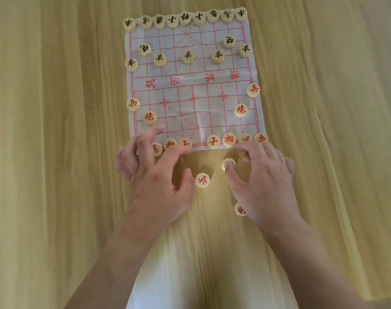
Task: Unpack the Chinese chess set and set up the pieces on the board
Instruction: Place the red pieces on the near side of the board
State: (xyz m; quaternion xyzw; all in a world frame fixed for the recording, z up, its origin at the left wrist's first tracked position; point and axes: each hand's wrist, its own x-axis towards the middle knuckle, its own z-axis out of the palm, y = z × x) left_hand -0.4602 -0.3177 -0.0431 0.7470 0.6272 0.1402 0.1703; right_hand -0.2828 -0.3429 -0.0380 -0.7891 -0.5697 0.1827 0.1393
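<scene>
Board (190, 85): thin white sheet with a red grid, creased, lying flat on a pale wooden table (56, 152). Far edge holds a full row of nine black-lettered pieces (185, 18); two black cannons and five black soldiers stand in front of that row, toward the middle.

Red side partly set. Near row: three pieces left of centre (171, 144), partly covered by fingers, then a gap, then four on the right (229, 139). Two red cannons (241, 109) are in place. Red soldiers sit at the left edge (133, 104) and right edge (253, 89) only.

Off the board, on the table just near of it: a loose red soldier (202, 180) between the two hands, a piece (227, 163) under the right thumb tip, and another red piece (240, 208) half hidden beside the right wrist.

Left hand (159, 175): fingers spread and bent, tips over the near-left row; whether it grips anything cannot be told. Right hand (265, 177): fingers loosely curled, thumb touching the piece, not clearly pinching it.
</scene>
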